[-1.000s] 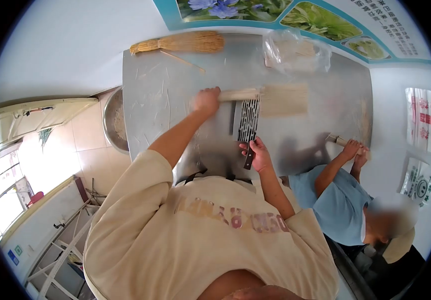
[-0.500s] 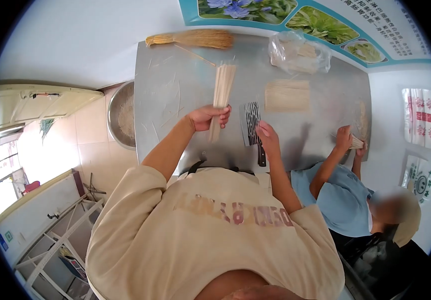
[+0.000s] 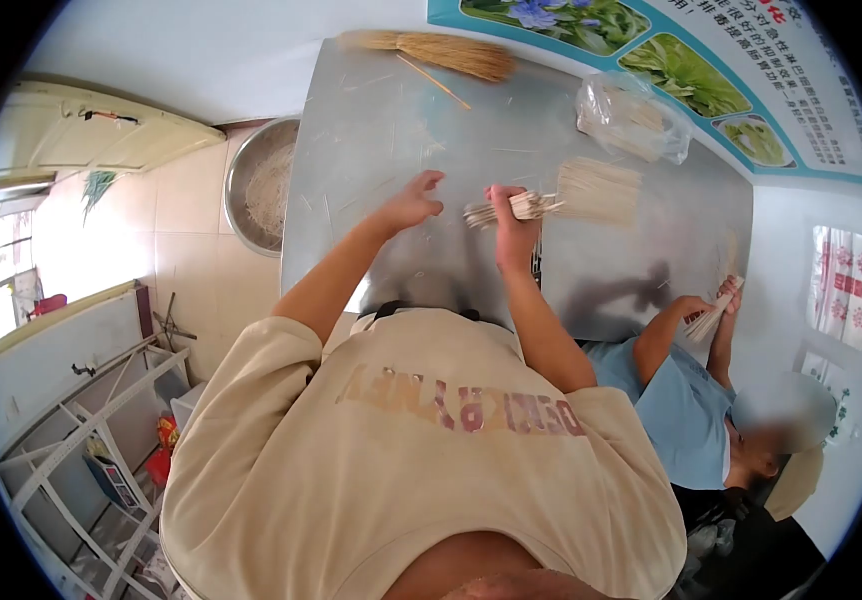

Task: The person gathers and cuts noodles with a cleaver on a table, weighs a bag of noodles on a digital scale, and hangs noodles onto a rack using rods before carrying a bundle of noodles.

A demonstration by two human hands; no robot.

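My right hand (image 3: 517,235) is closed around a bundle of dried noodles (image 3: 536,207), held crosswise above the metal table (image 3: 351,225), ends pointing left and right. To its left my left hand (image 3: 414,202) hovers with fingers apart and holds nothing. Beneath my right wrist a strip of the cleaver (image 3: 538,262) shows; most of it is hidden. A flat layer of noodles (image 3: 601,192) lies just to the right of the held bundle.
A straw hand broom (image 3: 456,55) and a thin stick (image 3: 434,81) lie at the back. A clear plastic bag (image 3: 636,118) sits back right. Noodle scraps dot the table. A large metal bowl (image 3: 236,190) stands left. At right, a co-worker (image 3: 676,400) holds noodles (image 3: 714,312).
The noodle bundle has passed from my left hand to my right and turned from upright to crosswise. My left hand has let go and opened. The camera view has shifted.
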